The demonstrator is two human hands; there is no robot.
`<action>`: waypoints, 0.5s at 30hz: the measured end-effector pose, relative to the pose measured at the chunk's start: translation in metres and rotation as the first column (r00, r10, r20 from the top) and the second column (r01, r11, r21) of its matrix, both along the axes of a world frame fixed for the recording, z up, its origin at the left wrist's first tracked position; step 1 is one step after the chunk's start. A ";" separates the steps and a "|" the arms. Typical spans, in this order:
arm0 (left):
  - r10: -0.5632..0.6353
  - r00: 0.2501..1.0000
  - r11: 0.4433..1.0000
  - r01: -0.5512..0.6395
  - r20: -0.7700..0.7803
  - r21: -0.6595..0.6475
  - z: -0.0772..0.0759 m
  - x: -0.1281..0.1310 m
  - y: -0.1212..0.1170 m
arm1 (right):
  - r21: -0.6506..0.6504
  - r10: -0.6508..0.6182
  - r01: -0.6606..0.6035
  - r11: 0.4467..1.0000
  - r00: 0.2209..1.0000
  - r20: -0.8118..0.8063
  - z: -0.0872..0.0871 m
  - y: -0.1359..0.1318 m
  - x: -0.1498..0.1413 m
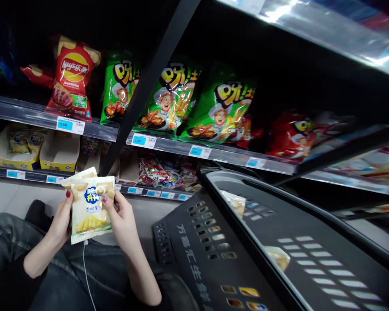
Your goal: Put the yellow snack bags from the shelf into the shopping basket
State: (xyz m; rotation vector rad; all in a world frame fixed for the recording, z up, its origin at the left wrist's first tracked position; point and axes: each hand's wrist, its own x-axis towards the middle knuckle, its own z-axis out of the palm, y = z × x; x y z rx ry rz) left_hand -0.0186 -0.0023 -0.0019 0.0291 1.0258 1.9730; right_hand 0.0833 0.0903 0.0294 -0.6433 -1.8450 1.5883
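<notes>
Two small cream-coloured snack bags, one behind the other, are held between my hands above my lap. The front bag point(91, 216) has a blue logo and pictures of potatoes and fries. My left hand point(61, 218) grips the left edge with its thumb at the upper corner. At the right edge, my right hand point(120, 216) pinches with its thumb on the front. The rear bag point(84, 175) shows only along the top and left, and most of it is covered. A thin white cable point(88, 276) hangs below them.
A dark grey shopping basket point(207, 268) with snack bags inside stands to my right. Ahead, a shelf holds a red chip bag point(73, 82) and several green bags point(220, 112). Yellow-and-white boxes point(58, 153) sit on the lower shelf. A slanted black post point(149, 82) crosses in front.
</notes>
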 end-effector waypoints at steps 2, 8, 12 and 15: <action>-0.026 0.999 0.999 0.025 0.041 0.027 0.000 -0.001 0.000 | -0.048 0.018 -0.020 0.999 0.998 -0.052 0.002 -0.002 0.000; -0.043 0.998 0.999 0.044 0.038 -0.030 0.002 -0.004 -0.002 | -0.196 0.043 -0.089 0.976 0.973 -0.227 0.001 0.003 -0.002; -0.028 0.999 0.999 0.027 -0.021 -0.044 0.008 -0.006 -0.003 | -0.405 0.013 -0.162 0.900 0.938 -0.347 0.002 0.012 0.002; 0.003 1.000 1.000 -0.003 -0.011 -0.027 0.010 -0.009 -0.003 | -0.515 -0.014 -0.233 0.825 0.902 -0.431 0.008 0.016 0.006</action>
